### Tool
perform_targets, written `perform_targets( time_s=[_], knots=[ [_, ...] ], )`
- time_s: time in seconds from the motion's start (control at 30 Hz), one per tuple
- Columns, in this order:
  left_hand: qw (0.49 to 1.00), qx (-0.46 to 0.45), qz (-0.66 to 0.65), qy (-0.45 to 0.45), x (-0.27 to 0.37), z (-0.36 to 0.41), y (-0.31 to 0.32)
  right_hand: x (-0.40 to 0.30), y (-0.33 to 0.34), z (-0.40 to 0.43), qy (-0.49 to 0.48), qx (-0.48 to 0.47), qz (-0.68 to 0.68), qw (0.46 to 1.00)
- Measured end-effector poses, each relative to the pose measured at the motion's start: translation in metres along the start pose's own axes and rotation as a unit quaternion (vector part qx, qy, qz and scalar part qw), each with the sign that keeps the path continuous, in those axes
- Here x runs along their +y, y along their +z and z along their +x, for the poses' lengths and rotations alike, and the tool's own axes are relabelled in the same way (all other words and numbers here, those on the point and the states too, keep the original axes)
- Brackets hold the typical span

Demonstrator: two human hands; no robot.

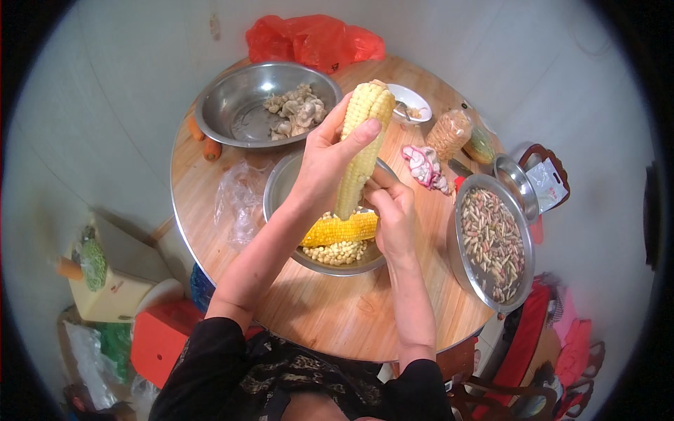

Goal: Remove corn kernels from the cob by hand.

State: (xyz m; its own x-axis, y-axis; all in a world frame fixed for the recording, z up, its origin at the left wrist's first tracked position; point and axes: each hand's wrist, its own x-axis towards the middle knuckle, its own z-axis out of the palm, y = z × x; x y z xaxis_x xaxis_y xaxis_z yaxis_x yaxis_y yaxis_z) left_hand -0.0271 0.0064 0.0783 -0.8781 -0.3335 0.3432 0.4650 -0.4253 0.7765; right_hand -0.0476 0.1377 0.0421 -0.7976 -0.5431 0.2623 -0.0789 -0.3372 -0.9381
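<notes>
A pale yellow ear of corn [363, 137] is gripped in my left hand [329, 152], which holds it nearly upright with the thumb across its front. My right hand [392, 208] is at the lower right side of that ear, its fingers curled and partly hidden behind the corn; whether they grip it cannot be told. Beneath both hands stands a steel bowl [345, 271]. Inside it lie a deeper yellow ear of corn [339, 230] and loose pale kernels [337, 252].
A steel basin [226, 113] with garlic stands behind left, near carrots [212, 150] and a clear plastic bag [242, 202]. Rightward are a white bowl [416, 100], a cloth [425, 166], a bag of peanuts [449, 132] and a steel basin [454, 252] of pinkish-white pieces.
</notes>
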Motion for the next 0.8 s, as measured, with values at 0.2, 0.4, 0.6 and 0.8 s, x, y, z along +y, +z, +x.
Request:
perform_targets(
  time_s=[0.2, 0.4, 0.6, 0.8],
  knots=[
    [0.998, 0.003, 0.034, 0.044, -0.0062, -0.0007, 0.0032, 0.0013, -0.0018, -0.0004, 0.021, -0.003, -0.011, 1.0],
    [1.0, -0.002, 0.016, 0.006, -0.0007, -0.0012, 0.0001, 0.0021, -0.0027, -0.0004, -0.008, -0.022, 0.02, 1.0],
    [0.998, -0.001, 0.029, 0.054, -0.0041, 0.0002, 0.0034, 0.0002, -0.0077, 0.0002, 0.018, -0.029, -0.015, 0.999],
    [0.999, 0.001, -0.034, -0.021, -0.0018, 0.002, -0.0036, 0.002, -0.0101, 0.0008, 0.007, -0.057, 0.034, 0.998]
  ],
)
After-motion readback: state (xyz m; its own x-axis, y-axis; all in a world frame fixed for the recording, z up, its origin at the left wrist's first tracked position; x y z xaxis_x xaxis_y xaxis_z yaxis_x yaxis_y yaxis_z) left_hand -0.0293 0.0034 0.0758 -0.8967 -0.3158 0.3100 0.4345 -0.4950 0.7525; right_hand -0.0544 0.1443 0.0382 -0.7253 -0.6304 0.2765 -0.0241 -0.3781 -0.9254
